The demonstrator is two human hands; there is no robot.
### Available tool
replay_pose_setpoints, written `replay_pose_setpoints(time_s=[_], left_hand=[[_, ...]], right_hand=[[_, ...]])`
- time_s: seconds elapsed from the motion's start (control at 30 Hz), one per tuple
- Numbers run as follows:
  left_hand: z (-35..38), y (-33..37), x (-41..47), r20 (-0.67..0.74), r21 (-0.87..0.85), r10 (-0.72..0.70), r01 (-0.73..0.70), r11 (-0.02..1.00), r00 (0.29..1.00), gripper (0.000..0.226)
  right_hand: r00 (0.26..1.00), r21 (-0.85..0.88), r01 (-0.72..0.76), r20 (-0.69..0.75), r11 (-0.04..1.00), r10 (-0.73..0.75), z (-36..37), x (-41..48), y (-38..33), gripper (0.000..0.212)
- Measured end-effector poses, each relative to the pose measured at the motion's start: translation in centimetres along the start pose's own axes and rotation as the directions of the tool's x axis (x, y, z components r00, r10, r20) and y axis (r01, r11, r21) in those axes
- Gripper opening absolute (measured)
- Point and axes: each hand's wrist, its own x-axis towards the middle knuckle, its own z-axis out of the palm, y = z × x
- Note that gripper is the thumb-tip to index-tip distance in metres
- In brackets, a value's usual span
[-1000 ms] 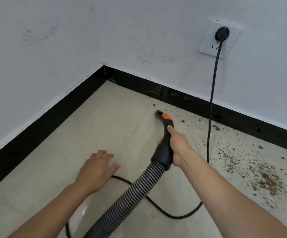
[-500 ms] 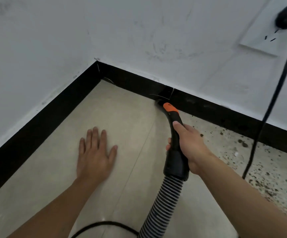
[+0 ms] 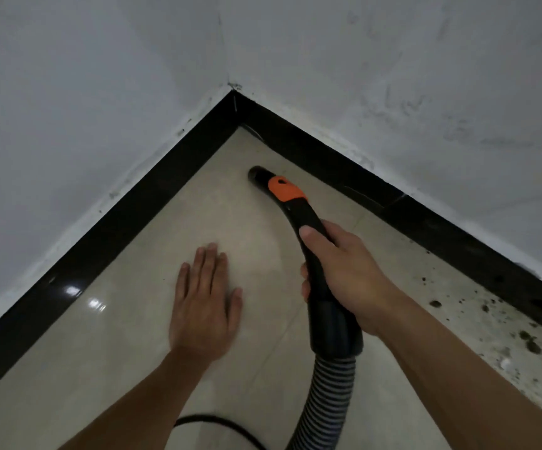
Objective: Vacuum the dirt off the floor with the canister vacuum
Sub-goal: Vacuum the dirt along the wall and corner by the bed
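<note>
The nozzle (image 3: pixel 258 174) is pulling off the skirting where it was a moment ago and heading into the corner. The right hand (image 3: pixel 344 274) is wrapping round the handle (image 3: pixel 308 241), hose (image 3: pixel 324 401) trailing; the left hand (image 3: pixel 203 306) is lying flat, fingers spread, on the floor (image 3: pixel 133 336). Best keeping that mouth low, because the dirt (image 3: pixel 529 344) is sitting off right. No containers showing.

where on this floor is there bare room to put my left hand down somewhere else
Bare tile lies between the left hand and the black baseboard, and ahead toward the corner past the nozzle. Right of the right hand, dirt crowds the floor.
</note>
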Motion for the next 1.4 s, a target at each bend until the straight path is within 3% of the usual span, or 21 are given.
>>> replay_pose_setpoints(time_s=[0.13,0.4,0.6,0.77,0.83,1.0,1.13,1.3,1.4], left_hand=[[0.0,0.1,0.2,0.013,-0.009,-0.010,0.010,1.000,1.000,0.065],[0.0,0.1,0.0,0.036,0.026,-0.015,0.014,1.000,0.999,0.066],[0.2,0.0,0.0,0.036,0.033,-0.029,0.027,0.999,0.999,0.064],[-0.3,0.0,0.2,0.046,-0.008,-0.029,0.030,1.000,0.999,0.066],[-0.6,0.0,0.2,0.040,-0.013,-0.023,0.024,1.000,0.999,0.067],[-0.5,-0.1,0.1,0.000,-0.030,0.016,-0.016,0.999,1.000,0.067],[-0.2,0.1,-0.4,0.009,-0.009,0.051,-0.050,0.999,0.999,0.061],[0.5,2.4,-0.3,-0.009,-0.070,0.048,-0.048,0.996,0.999,0.063],[1.0,3.6,-0.4,-0.015,-0.073,0.075,-0.076,0.994,0.997,0.066]], right_hand=[[0.999,-0.040,0.038,-0.026,0.999,-0.039,0.5,3.5,-2.2,0.026],[0.979,-0.208,0.084,-0.165,0.975,-0.120,-1.0,1.0,0.8,0.035],[0.987,-0.282,0.149,0.101,0.948,-0.125,3.9,5.3,-2.5,0.029],[0.991,-0.370,0.066,0.131,0.927,-0.018,2.8,-4.1,1.8,0.029],[0.998,-0.355,0.002,0.064,0.935,0.022,1.6,-9.5,4.6,0.024],[0.931,-0.310,-0.196,-0.357,0.930,0.077,0.7,-17.6,11.7,0.037],[0.953,-0.337,-0.110,-0.303,0.935,0.002,4.6,-19.4,13.1,0.033],[0.808,-0.188,-0.132,-0.589,0.973,-0.004,1.7,-20.5,15.5,0.030],[0.882,-0.116,-0.163,-0.461,0.980,0.092,3.5,-22.6,16.4,0.028]])
